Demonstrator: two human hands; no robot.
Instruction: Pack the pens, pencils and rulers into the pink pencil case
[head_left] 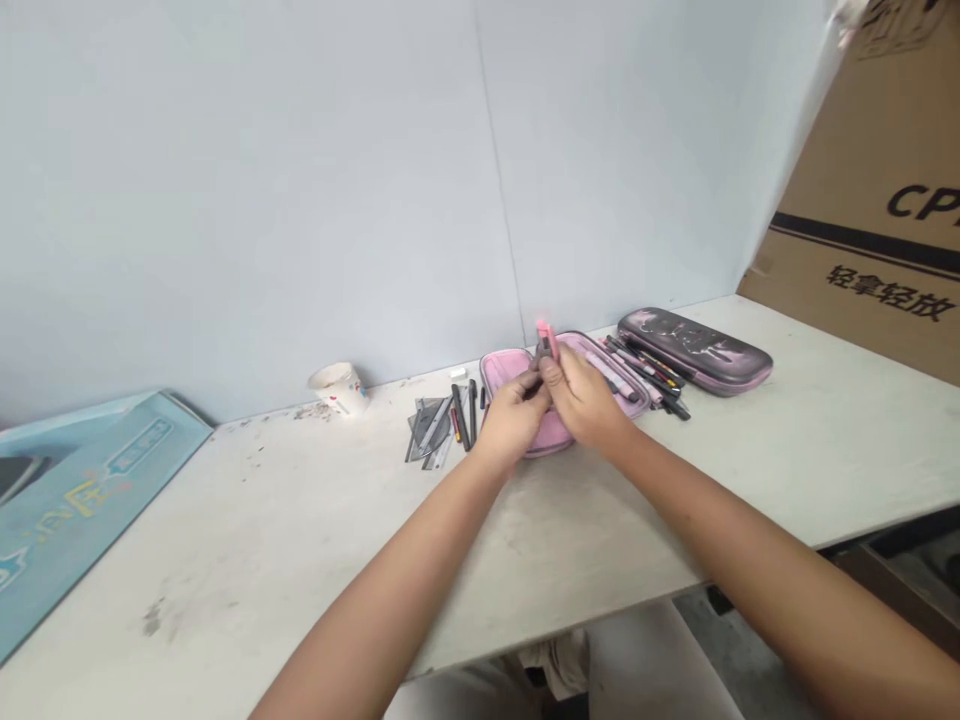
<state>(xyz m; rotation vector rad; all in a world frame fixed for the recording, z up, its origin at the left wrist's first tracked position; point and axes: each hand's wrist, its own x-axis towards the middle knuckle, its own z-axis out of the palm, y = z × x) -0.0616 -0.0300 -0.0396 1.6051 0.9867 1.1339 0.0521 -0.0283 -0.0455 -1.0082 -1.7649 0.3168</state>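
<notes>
Both hands are raised over an open pink zip pencil case (504, 365), fingertips close together. A slim pink-and-dark item (547, 338) sticks up from them; its exact kind is hard to make out. My right hand (589, 402) is closed around it with the thumb toward me. Pinched against its lower part are the fingers of my left hand (516, 412). White and pink pens (611, 372) lie in the right half of the case. Just left of it are clear rulers with a protractor (429, 428), black pens (465, 415) and a white eraser (457, 373).
A closed dark pencil case (697, 348) lies at the right, with several pens (654, 372) beside it. A paper cup (340, 388) stands near the wall. The light blue box (97, 490) takes up the left; a large carton (862, 220) stands at the back right.
</notes>
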